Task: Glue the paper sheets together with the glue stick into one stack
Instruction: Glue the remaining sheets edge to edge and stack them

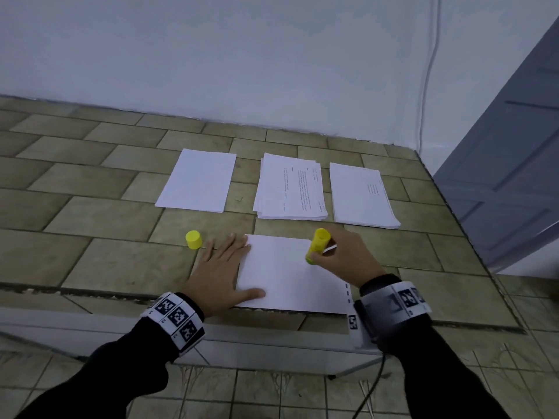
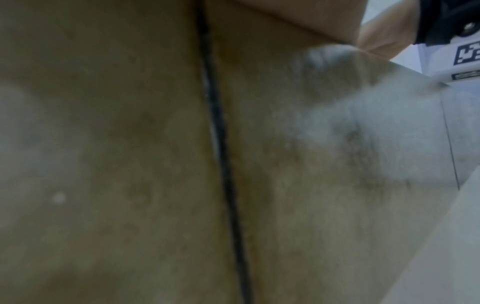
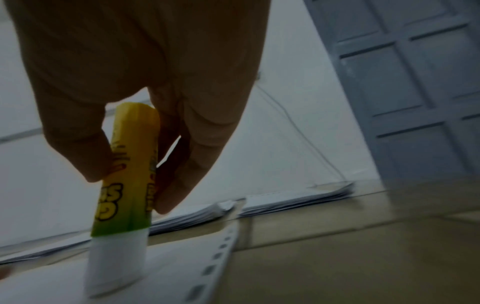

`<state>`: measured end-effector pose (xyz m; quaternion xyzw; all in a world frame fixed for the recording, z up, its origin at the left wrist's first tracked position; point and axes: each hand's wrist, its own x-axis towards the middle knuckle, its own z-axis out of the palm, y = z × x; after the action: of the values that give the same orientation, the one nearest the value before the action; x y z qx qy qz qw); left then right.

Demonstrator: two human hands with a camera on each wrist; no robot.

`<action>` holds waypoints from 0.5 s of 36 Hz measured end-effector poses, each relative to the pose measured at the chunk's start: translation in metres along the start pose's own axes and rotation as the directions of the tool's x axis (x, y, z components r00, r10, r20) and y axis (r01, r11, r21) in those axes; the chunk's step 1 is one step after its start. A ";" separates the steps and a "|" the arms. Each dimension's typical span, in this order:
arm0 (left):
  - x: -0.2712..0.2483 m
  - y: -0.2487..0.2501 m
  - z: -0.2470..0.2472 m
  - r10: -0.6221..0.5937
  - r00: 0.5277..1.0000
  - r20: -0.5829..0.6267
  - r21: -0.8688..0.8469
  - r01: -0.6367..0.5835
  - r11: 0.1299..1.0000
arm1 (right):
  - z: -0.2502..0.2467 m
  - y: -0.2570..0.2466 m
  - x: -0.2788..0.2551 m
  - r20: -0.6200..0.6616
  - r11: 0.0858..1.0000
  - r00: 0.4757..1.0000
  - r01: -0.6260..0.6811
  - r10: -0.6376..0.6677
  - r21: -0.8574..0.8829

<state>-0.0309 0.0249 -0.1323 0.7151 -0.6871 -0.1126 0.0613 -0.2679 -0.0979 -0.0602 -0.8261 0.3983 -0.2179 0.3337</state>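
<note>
The flat left hand [image 1: 222, 270] is pinning the light, limp sheet [image 1: 284, 273] at its left edge while the right hand [image 1: 341, 255] is pinching the rigid glue stick [image 1: 317, 245] mid-barrel.

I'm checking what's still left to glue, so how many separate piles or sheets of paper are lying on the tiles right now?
4: a blank pile far left, a printed pile in the middle, another far right, and the near sheet under both hands. Sheets within piles can't be counted.

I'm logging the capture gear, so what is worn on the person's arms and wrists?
Both arms wear black long sleeves. The left wrist's white band carries square black-and-white coded markers. The right wrist's grey-and-white band has similar markers, a small white tag hanging with another marker, and a thin black cable trailing below. Both hands are bare, without gloves.
</note>
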 end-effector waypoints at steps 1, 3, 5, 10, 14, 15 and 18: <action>0.000 0.000 0.000 0.001 1.000 -0.002 0.001 -0.001 1.000 | -0.007 0.006 -0.002 -0.025 1.000 1.000 -0.015 0.015 -0.013; 0.000 0.001 0.000 0.002 1.000 0.000 0.004 -0.002 1.000 | -0.020 0.017 -0.006 -0.051 0.998 0.998 -0.049 0.046 -0.043; 0.000 0.000 0.000 0.006 1.000 0.000 0.009 -0.006 1.000 | -0.030 0.027 -0.009 -0.052 0.995 0.996 -0.075 0.072 -0.065; 0.000 -0.005 0.007 0.038 0.997 -0.073 -0.036 -0.041 0.999 | -0.032 0.030 -0.016 -0.071 0.997 0.997 -0.048 0.044 -0.063; -0.001 -0.006 0.008 0.043 0.993 -0.111 -0.057 -0.049 0.997 | -0.009 0.006 -0.015 -0.025 0.998 0.998 0.056 -0.055 0.039; -0.001 -0.006 0.009 0.047 0.991 -0.124 -0.057 -0.054 0.997 | -0.001 -0.002 -0.013 0.004 0.994 0.996 0.092 -0.092 0.053; 0.001 -0.008 0.013 0.054 0.987 -0.151 -0.073 -0.066 0.995 | 0.027 -0.024 -0.009 0.133 0.979 0.974 0.169 -0.184 0.118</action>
<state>-0.0265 0.0254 -0.1467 0.6975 -0.6970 -0.0836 0.1437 -0.2437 -0.0688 -0.0620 -0.8529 0.2861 -0.2075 0.3842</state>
